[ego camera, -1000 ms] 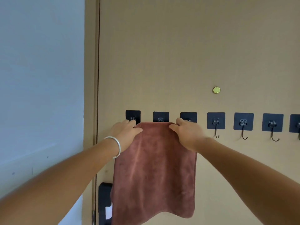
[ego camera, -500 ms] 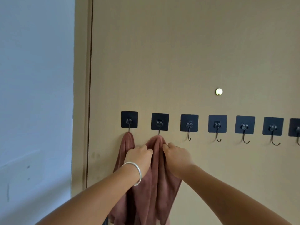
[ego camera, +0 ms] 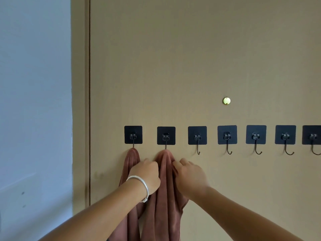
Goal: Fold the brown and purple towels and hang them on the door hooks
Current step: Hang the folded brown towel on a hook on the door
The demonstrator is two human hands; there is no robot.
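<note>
1. On the tan door, the brown towel hangs bunched from the first hook and the second hook of the row of black-backed hooks.
2. The left hand — a silver bracelet on its wrist — grips the cloth between the two hung peaks.
3. The right hand pinches the fold just below the second hook.
4. A small brass peephole sits above the row.
</note>
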